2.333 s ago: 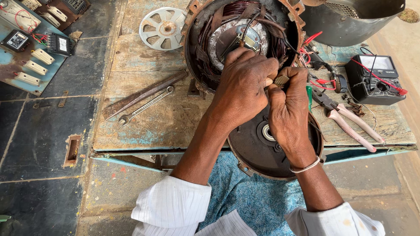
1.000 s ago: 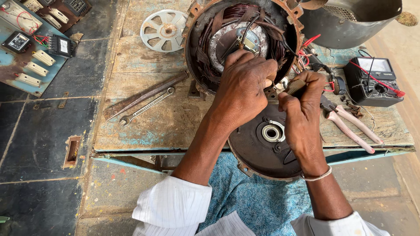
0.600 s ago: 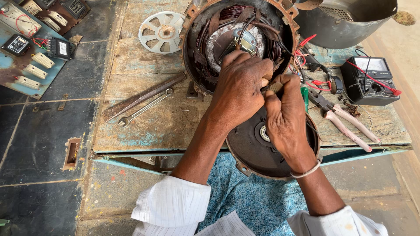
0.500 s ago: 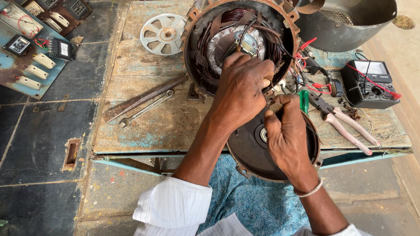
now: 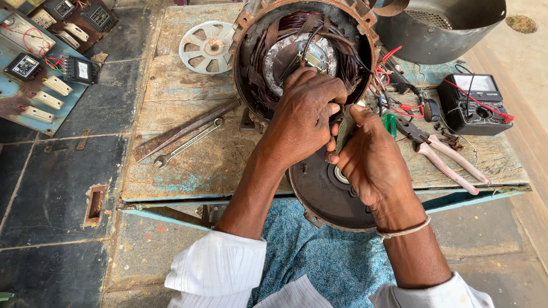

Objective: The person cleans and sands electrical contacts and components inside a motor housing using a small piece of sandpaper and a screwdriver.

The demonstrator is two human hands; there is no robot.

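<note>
From above the worn wooden table (image 5: 188, 165): the left hand (image 5: 302, 117) curls closed at the rim of the open motor housing (image 5: 251, 63) — what it pinches is hidden — while the right hand (image 5: 371, 162) grips a green-handled tool (image 5: 344, 132) over the dark end cover (image 5: 322, 197); pliers (image 5: 439, 157) lie near.

I see worn wooden surface (image 5: 188, 171), flaking blue paint; dark stone-slab floor (image 5: 51, 188) left; sandy ground (image 5: 531, 63) right; bright daylight.

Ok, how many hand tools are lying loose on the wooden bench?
3: a flat bar and a spanner left of the motor, pliers to its right. Others may hide under the hands.
</note>
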